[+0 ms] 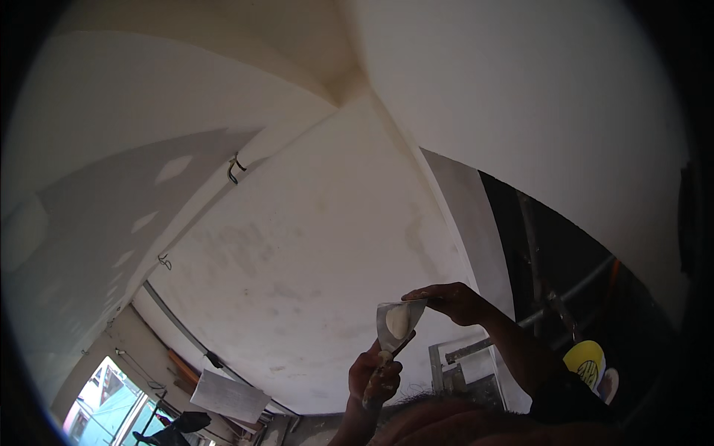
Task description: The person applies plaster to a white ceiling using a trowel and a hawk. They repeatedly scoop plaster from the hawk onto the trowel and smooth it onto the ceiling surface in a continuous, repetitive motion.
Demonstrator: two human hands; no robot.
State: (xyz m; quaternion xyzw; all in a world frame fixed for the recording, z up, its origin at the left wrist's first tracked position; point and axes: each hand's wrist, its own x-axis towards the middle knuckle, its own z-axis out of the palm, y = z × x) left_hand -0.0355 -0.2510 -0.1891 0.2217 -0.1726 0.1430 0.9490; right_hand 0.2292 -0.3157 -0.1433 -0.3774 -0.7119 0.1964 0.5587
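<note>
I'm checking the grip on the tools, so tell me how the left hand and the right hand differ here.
The left hand sits lower, closed in a fist round a handle; the right hand is higher, stretched flat along the top edge of the metal blade. The left is smeared with white putty; the right looks cleaner. Both are bare and raised toward the ceiling.

Both arms raised overhead from lower edge; left hand fist-clenched, right hand above it, fingers pinched, wrist bent.
</note>
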